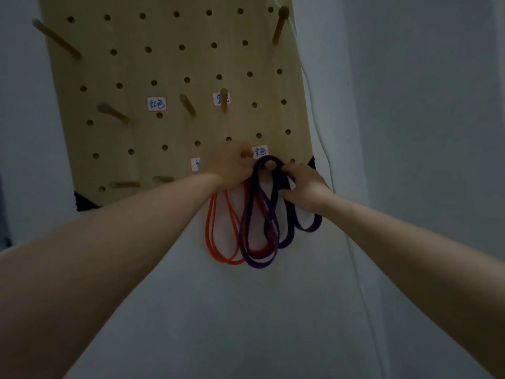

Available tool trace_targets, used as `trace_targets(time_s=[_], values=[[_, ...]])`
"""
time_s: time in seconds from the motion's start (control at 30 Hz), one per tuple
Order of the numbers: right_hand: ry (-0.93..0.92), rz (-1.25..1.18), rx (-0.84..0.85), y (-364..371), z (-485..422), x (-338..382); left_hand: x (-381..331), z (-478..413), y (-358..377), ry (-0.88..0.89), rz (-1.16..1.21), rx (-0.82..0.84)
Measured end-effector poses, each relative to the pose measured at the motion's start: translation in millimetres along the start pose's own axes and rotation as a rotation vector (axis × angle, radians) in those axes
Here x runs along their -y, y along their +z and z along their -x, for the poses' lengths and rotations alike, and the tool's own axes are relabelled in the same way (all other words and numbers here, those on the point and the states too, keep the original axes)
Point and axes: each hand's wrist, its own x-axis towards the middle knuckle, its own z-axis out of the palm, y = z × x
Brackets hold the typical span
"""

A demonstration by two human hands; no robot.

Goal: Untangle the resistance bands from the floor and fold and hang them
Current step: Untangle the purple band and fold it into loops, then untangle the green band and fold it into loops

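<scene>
1. Both bare forearms reach forward and upward from the lower corners, and the wrists come near to each other in the middle.
2. The left hand shows its back; its fingers curl away from the camera, so their hold is hidden.
3. The right hand, just beside it, grips strands of the purple band with curled fingers.

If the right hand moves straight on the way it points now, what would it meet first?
Probably the peg carrying the purple band that the right hand grips; the pegboard lies just behind. Depth is hard to judge.
</scene>
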Motion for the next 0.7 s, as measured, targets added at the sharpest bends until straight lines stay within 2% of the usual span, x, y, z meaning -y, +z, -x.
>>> trace_targets(time_s=[0.13, 0.23, 0.33, 0.47, 0.7], values=[[-0.071, 0.009, 0.013, -8.7, 39.7, 27.4, -14.6, 47.0, -23.6, 0.018, 0.141, 0.017], [-0.163, 0.055, 0.081, -11.2, 75.1, 47.2, -16.1, 93.4, -36.1, 0.075, 0.117, 0.064], [-0.206, 0.126, 0.175, -5.8, 112.5, 59.3, -9.6, 143.2, -37.7, 0.066, 0.090, 0.203], [-0.167, 0.110, 0.350, 7.6, 167.8, 70.6, -2.7, 211.8, -33.2, -0.006, 0.190, 0.366], [-0.002, -0.039, 0.656, 62.3, 281.5, 59.6, 4.4, 353.6, 8.3, -0.205, 0.458, 0.540]])
